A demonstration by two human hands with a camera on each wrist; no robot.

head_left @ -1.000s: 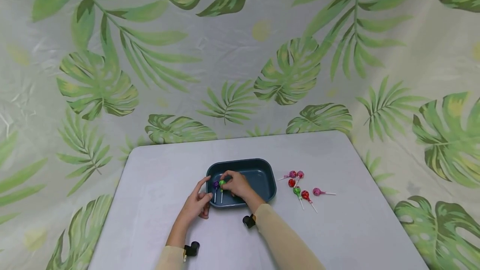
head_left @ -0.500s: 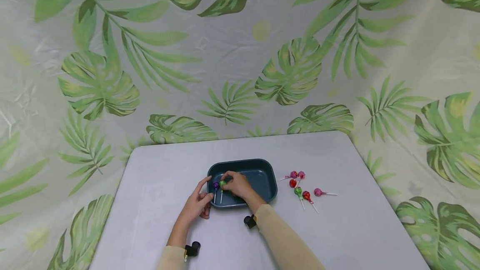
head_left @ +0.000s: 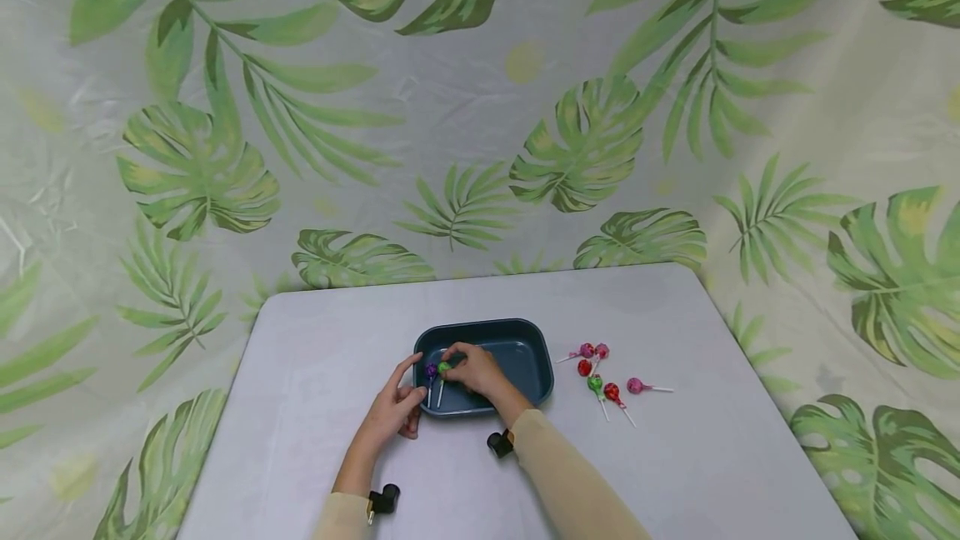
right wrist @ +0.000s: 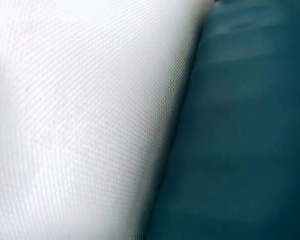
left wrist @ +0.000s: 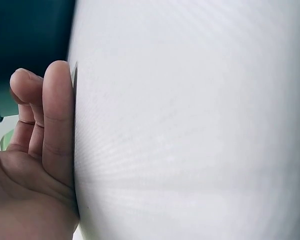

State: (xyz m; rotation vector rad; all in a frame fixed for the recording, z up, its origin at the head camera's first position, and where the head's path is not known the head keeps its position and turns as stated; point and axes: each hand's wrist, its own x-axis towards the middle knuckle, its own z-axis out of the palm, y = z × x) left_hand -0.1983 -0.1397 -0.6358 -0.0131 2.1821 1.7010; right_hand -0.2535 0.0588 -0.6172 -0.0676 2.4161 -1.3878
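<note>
In the head view, a dark blue rectangular tray sits on the table with two lollipops inside its left end. My right hand reaches into the tray and pinches the green lollipop at its candy head, its white stick pointing toward me. Just left of it lies a purple lollipop. My left hand holds the tray's left side, index finger and thumb at the rim. In the left wrist view, its other fingers curl outside the tray wall. The right wrist view shows only tray wall and cloth.
Right of the tray lie several lollipops: pink ones, a red one, a green one, another red one and a pink one apart. A white cloth covers the table; a leaf-patterned curtain hangs behind.
The green lollipop has shifted very slightly left toward the purple one, its stick now a little more slanted. Both hands and the tray stay nearly in place.
</note>
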